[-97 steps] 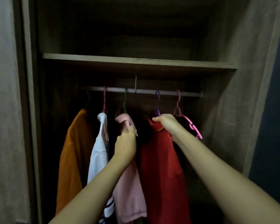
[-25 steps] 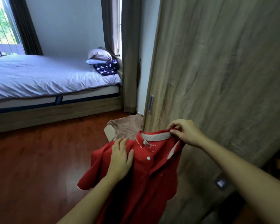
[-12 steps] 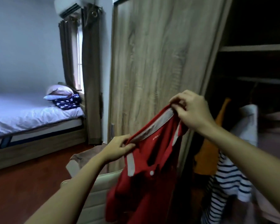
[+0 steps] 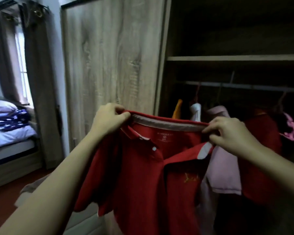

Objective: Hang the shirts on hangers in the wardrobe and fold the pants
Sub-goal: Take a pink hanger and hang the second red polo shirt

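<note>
Before the open wardrobe, left hand and right hand fingers pinch the red polo shirt collar taut.

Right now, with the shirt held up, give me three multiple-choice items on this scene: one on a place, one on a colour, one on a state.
1. Where do the left hand and right hand grip the held shirt?
A. hem
B. collar
C. sleeves

2. What colour is the shirt on the rail nearest the door?
A. blue
B. orange
C. green

3. What state is the held shirt in?
A. rolled into a ball
B. folded flat
C. stretched open between the hands

Answers:
1 B, each hand pinches one end of the collar.
2 B, the orange shirt hangs leftmost, beside the door.
3 C, the collar is pulled taut and the body hangs loose below it.
</note>
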